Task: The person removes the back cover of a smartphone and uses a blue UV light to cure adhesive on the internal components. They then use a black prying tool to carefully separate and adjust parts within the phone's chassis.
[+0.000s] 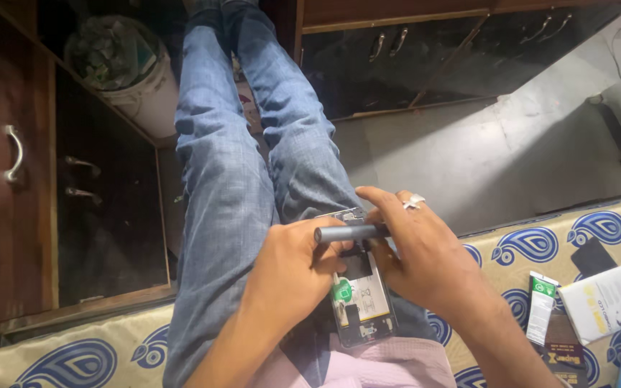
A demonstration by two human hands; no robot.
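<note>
An opened phone [362, 302] with its back off lies on my lap, its inner parts and a green sticker showing. My left hand [292, 269] rests on its left edge and holds it. My right hand [418, 251], with a ring on one finger, grips a dark grey pen-shaped screwdriver [350, 232] that lies crosswise over the phone's upper end. I cannot make out the tool's tip. My legs in blue jeans [231, 172] stretch away from me.
I sit on a cushion with a blue paisley pattern [598, 230]. On it at the right lie a small white and green tube [540, 305], a white packet [609, 298], a dark packet and a blue object. Dark wooden cabinets [16, 158] and a white bucket [138, 79] stand ahead.
</note>
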